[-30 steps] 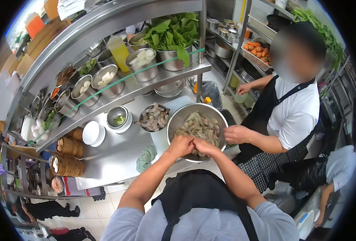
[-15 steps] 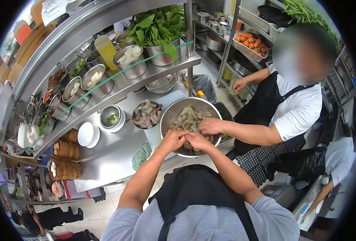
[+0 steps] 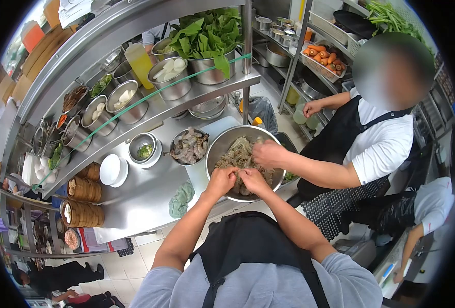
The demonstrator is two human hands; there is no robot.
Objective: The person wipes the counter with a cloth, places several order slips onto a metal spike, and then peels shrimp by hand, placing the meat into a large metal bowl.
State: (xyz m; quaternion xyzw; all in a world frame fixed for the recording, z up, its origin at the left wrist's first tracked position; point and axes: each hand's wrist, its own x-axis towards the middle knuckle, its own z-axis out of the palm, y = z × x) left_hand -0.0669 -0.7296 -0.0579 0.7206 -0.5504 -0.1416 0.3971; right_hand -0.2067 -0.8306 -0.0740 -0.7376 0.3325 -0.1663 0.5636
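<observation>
A large steel bowl (image 3: 214,146) holds a heap of raw grey shrimp (image 3: 240,153). Over its near side my left hand (image 3: 223,181) and my right hand (image 3: 252,180) meet with fingertips pinched close together. Whatever is between the fingers is too small to make out; it may be a shrimp. A co-worker's hand (image 3: 268,154) is over the right side of the same bowl. Left of it, a smaller steel bowl (image 3: 189,146) also contains shrimp, and a green cloth (image 3: 181,199) lies crumpled near the counter's front edge.
White bowls (image 3: 114,170) and bamboo steamers (image 3: 86,213) stand on the steel counter (image 3: 135,205) at the left. A shelf (image 3: 207,92) with ingredient pots runs above its back. The co-worker (image 3: 376,138) stands close at the right.
The co-worker's hand has lifted slightly and moved up within the big bowl's area. My hands remain pinched in nearly the same place. The whole view has shifted slightly.
</observation>
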